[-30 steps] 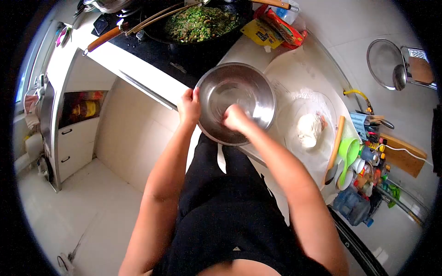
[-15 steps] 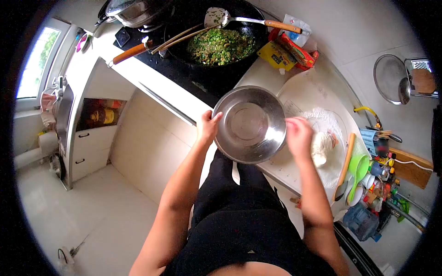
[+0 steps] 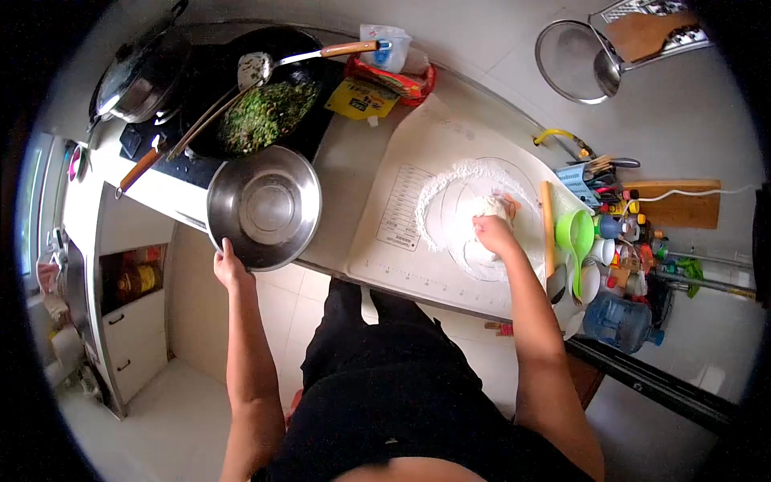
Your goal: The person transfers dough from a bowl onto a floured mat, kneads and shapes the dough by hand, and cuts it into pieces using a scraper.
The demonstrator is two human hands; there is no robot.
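My left hand (image 3: 231,266) grips the near rim of a wide stainless steel bowl (image 3: 265,205), thumb on the inside. The bowl's shiny inner bottom faces up, beside the wok. Over on the right, my right hand (image 3: 492,234) is closed, fingers curled, against a pale lump of dough (image 3: 499,207). What those fingers hold, if anything, is hidden. White flour (image 3: 434,189) lies in a ring around the dough on a printed baking mat (image 3: 385,261). A wooden rolling pin (image 3: 548,229) rests along the mat's right side.
A wok (image 3: 301,60) with chopped green filling (image 3: 269,112), chopsticks (image 3: 201,124) and a spatula (image 3: 255,71) sits on the stove. Behind the mat are a yellow packet (image 3: 361,98) and a red one (image 3: 414,87). A green ladle (image 3: 575,233) and several bottles crowd the right end.
The bowl has moved left, toward the stove, in my left hand. My right hand has gone from beside the bowl to the dough. The view has shifted right.
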